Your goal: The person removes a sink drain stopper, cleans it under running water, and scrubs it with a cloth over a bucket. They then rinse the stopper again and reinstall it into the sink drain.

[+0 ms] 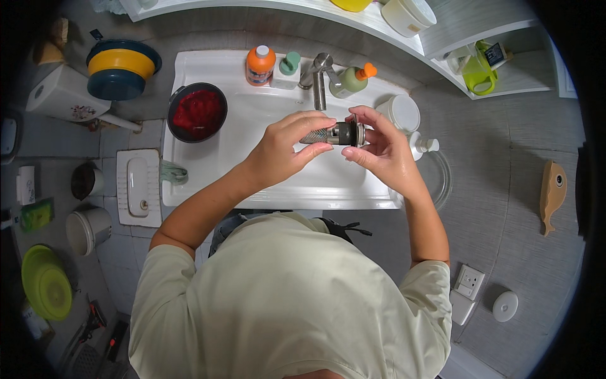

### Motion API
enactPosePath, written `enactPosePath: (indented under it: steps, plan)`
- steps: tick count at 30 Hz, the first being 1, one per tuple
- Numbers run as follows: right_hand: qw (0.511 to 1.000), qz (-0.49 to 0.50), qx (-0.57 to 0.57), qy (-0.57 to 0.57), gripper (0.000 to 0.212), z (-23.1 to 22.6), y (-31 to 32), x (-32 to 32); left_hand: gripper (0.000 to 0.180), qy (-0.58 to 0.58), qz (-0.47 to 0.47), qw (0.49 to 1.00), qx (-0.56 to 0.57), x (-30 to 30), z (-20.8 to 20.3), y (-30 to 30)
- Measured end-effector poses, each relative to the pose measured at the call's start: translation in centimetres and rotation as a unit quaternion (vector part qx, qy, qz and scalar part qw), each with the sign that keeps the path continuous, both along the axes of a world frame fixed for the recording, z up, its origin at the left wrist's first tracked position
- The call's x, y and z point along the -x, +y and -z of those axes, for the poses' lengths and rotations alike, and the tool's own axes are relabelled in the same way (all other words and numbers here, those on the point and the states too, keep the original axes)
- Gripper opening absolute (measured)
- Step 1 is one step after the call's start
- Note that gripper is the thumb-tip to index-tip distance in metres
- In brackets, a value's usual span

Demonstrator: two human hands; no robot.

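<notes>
Above the white sink (208, 180), I hold a sink drain plug (343, 133) level between both hands. Its left part is a metal mesh strainer, its middle is black, and a shiny metal cap forms the right end. My left hand (291, 140) is closed around the mesh end with fingers above and thumb below. At the cap end, my right hand (386, 151) grips with its thumb and fingertips curled about the rim. Just beyond the plug stands the metal faucet (319, 88). Fingers cover parts of both ends.
A dark bowl with red cloth-like contents (197, 112) sits at the sink's left. Along the back stand an orange bottle (260, 66), a green-capped container (288, 72) and a green pump bottle (349, 82). White containers (402, 112) line the right edge. A white shelf (303, 9) overhangs the back.
</notes>
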State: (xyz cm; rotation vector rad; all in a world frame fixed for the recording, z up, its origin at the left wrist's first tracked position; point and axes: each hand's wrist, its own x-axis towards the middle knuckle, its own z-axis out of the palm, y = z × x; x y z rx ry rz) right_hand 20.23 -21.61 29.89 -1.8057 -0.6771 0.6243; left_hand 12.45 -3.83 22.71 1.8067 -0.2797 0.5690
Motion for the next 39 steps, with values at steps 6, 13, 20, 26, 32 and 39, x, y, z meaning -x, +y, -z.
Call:
enactPosePath:
  steps: [6,13,20,26,32,39]
  plan:
    - [0.999,0.014,0.022,-0.031,0.056,0.8,0.0,0.6,0.036,0.011,0.037,0.999,-0.003,-0.6,1.2,0.3]
    - [0.994,0.036,0.091,-0.05,0.056,6.9,-0.3,-0.9,0.04,0.128,0.001,0.992,0.001,-1.2,7.5,0.3]
    - [0.948,0.016,0.273,-0.162,0.058,24.2,-1.1,-6.3,0.033,0.288,-0.123,0.948,-0.054,4.3,16.3,3.0]
    - [0.921,-0.025,0.335,-0.198,0.06,35.0,2.8,-7.3,0.02,0.283,-0.205,0.929,-0.122,10.2,21.1,4.4]
    - [0.905,-0.046,0.373,-0.199,0.063,38.7,4.4,-8.0,0.016,0.232,-0.246,0.928,-0.153,11.5,22.5,3.9]
    - [0.917,-0.08,0.303,-0.246,0.055,39.7,3.5,-9.1,0.015,0.223,-0.251,0.93,-0.152,10.8,22.4,4.1]
